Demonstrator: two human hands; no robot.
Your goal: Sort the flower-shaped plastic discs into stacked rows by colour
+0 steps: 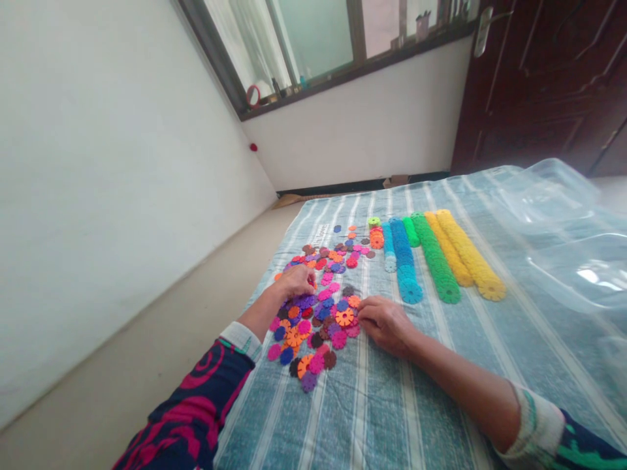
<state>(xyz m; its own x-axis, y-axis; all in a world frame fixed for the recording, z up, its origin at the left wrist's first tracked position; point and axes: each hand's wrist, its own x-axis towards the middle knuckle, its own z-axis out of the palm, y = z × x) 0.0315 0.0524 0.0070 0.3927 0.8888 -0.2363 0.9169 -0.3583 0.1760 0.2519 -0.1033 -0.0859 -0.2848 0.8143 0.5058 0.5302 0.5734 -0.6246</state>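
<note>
A loose pile of notched plastic discs (317, 361) in orange, pink, purple, blue, brown and black lies on a striped cloth. My left hand (297, 282) reaches over the pile's upper left, fingers closed together; what they hold, if anything, is hidden. At the pile's right edge, my right hand (385, 323) has its fingers pressed together beside orange and pink discs, and its fingertips' contents cannot be made out. Beyond it lie overlapping rows of discs: a yellow row (473, 258), a green row (437, 261), a blue row (404, 254) and a short orange row (376, 238).
The striped cloth (382, 405) covers a raised surface. Clear plastic containers (548, 196) stand at its right. A white wall (98, 163) is on the left, with a window ledge (362, 68) behind and a dark red door (543, 91) at the back right.
</note>
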